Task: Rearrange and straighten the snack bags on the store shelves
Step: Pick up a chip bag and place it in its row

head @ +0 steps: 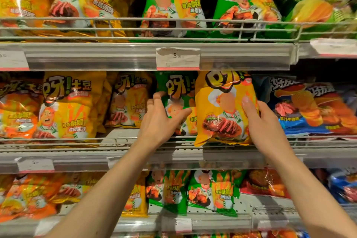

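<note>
On the middle shelf (135, 152), the right hand (260, 121) grips a yellow bag (222, 110); its fingers are hidden behind. The left hand (162, 118), fingers spread, presses a half-hidden green bag (177, 91).

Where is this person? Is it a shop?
Most likely a shop's snack aisle. Rows of snack bags, like the yellow bag the right hand grips, fill wire-fronted shelves. A price tag sits on the shelf edge. The left hand touches a green bag.
</note>
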`<move>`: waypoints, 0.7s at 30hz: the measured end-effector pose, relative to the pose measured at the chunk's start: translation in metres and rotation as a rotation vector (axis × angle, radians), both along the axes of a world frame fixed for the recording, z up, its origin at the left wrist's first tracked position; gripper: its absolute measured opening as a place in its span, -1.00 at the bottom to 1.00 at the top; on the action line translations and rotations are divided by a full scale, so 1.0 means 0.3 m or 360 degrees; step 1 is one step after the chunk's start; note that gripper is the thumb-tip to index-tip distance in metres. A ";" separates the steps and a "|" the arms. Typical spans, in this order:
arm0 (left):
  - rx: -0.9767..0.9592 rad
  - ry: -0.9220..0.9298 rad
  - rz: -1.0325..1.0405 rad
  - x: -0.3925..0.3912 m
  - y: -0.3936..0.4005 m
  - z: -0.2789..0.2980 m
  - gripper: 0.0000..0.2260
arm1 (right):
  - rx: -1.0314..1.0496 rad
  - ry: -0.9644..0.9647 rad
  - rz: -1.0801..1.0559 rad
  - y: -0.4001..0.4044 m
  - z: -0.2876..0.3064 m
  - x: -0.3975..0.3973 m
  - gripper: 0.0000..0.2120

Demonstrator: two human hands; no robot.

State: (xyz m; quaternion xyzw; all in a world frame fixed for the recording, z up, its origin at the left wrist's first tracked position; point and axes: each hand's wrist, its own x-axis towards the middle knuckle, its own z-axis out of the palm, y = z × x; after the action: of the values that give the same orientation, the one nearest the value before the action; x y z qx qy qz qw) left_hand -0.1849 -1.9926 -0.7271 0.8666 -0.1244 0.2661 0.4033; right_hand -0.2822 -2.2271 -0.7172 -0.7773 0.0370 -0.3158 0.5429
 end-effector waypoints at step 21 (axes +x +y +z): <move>-0.0713 0.0247 -0.0727 -0.225 0.122 0.056 -0.52 | -0.0175 -0.0024 0.0179 0.241 0.058 -0.004 -0.61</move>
State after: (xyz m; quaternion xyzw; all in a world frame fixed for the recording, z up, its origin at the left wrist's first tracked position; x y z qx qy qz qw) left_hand -0.2524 -1.9561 -0.7104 0.7238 -0.2229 0.1228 0.6414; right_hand -0.2833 -2.1547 -0.6998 -0.8044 -0.0282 -0.2921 0.5166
